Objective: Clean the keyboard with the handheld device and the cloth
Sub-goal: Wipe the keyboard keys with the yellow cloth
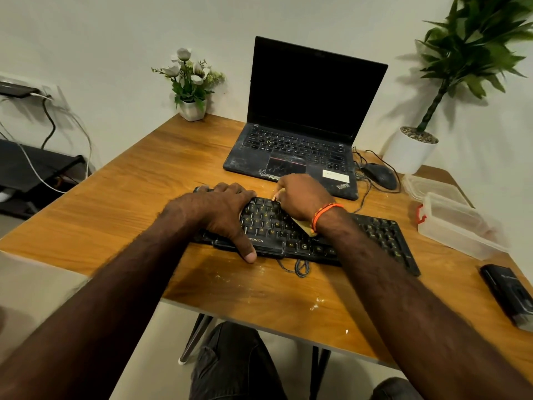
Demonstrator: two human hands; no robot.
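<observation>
A black keyboard (380, 235) lies across the middle of the wooden desk (138, 180), dusty with pale specks. My left hand (219, 209) spans its left part, fingers curled over the far edge and thumb against the front edge. My right hand (302, 196) grips a tan, wooden-looking tool (302, 226) over the upper middle keys. The tool's handle sticks out under my wrist, and its working tip is mostly hidden by my fingers. A black handheld device (507, 293) lies at the desk's right edge, apart from both hands. No cloth shows.
An open, dusty black laptop (291, 151) stands behind the keyboard. A mouse (380, 176) and cables lie to its right. Clear plastic containers (458, 226) sit at the right. A small flower pot (191, 109) and a large potted plant (409, 151) stand at the back. Crumbs dot the desk front.
</observation>
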